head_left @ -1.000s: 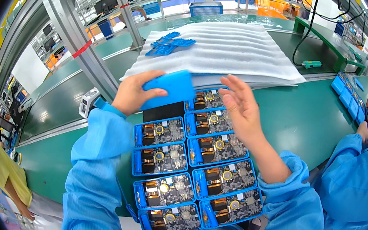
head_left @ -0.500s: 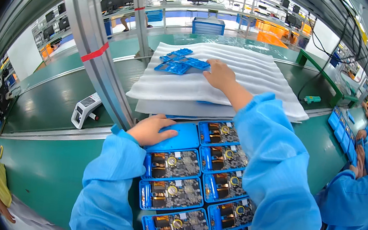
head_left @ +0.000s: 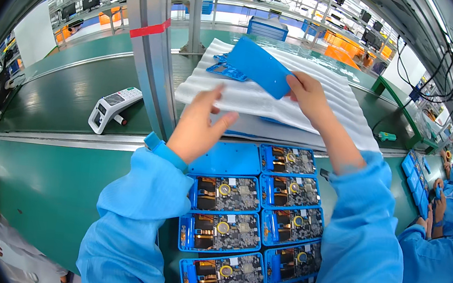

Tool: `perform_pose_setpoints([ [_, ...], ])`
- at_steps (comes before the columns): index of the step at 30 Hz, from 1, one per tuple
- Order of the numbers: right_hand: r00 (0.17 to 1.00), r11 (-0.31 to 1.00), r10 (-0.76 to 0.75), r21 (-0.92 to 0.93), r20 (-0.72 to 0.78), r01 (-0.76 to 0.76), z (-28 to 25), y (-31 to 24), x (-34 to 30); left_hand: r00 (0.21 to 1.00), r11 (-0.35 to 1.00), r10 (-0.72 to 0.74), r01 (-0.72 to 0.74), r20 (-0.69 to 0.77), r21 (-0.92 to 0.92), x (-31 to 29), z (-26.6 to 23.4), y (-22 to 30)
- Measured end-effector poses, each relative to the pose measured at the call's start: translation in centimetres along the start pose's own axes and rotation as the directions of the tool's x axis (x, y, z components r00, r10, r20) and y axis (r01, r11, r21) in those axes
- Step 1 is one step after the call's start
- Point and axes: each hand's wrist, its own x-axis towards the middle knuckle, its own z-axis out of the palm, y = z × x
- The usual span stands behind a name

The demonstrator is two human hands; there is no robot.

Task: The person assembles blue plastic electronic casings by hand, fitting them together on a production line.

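A flat blue plastic cover (head_left: 260, 67) is pinched by its right end in my right hand (head_left: 312, 101), tilted above the white foam sheets (head_left: 336, 112). Other blue covers (head_left: 226, 71) lie on the foam, partly hidden behind it. My left hand (head_left: 201, 122) is raised with fingers spread, nothing in it. Below that hand, a closed blue casing (head_left: 227, 159) sits at the far end of the left row. Nearer me are two rows of open blue casings (head_left: 229, 193), showing circuit boards, orange ribbon cables and round yellow-ringed parts.
A metal post (head_left: 150, 54) with red tape rises left of the foam. Beyond it a white-grey handheld device (head_left: 113, 109) rests on the dark green surface. A green tool (head_left: 386, 136) lies at right, near a green metal frame (head_left: 403, 108). Co-workers in blue sleeves (head_left: 437, 249) sit on the right.
My right hand has lifted a blue cover off the pile and drawn it nearer. My left hand has risen from the closed casing and opened. The whole view has shifted slightly.
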Motion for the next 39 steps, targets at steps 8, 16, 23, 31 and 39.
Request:
perform_pose_setpoints([
  [8, 0.955, 0.848, -0.016, 0.511, 0.295, -0.143, -2.7, -6.1, -11.8, 0.997, 0.945, 0.064, -0.075, -0.044, -0.318, -3.3, -1.9, 8.4],
  [16, 0.804, 0.026, -0.217, 0.827, 0.553, -0.562, 1.7, -8.5, -17.8, 0.523, 0.404, 0.847, -0.751, 0.097, 0.522, -8.2, -1.7, 10.5],
  [23, 0.842, -0.056, -0.066, 0.841, 0.535, -0.539, 2.7, -8.6, -18.3, 0.648, 0.503, 0.745, -0.700, 0.156, 0.507, -10.5, -2.7, 10.6],
  [31, 0.850, 0.149, -0.040, 0.844, 0.525, -0.515, 2.1, -8.0, -16.6, 0.991, 0.988, -0.113, 0.119, -0.070, 0.098, -10.7, -5.4, 4.4],
  [39, 0.673, 0.385, -0.015, 0.626, 0.739, -0.678, 4.2, -10.0, -15.5, 0.995, 0.948, -0.043, 0.011, -0.095, -0.319, -11.0, -3.9, 4.3],
])
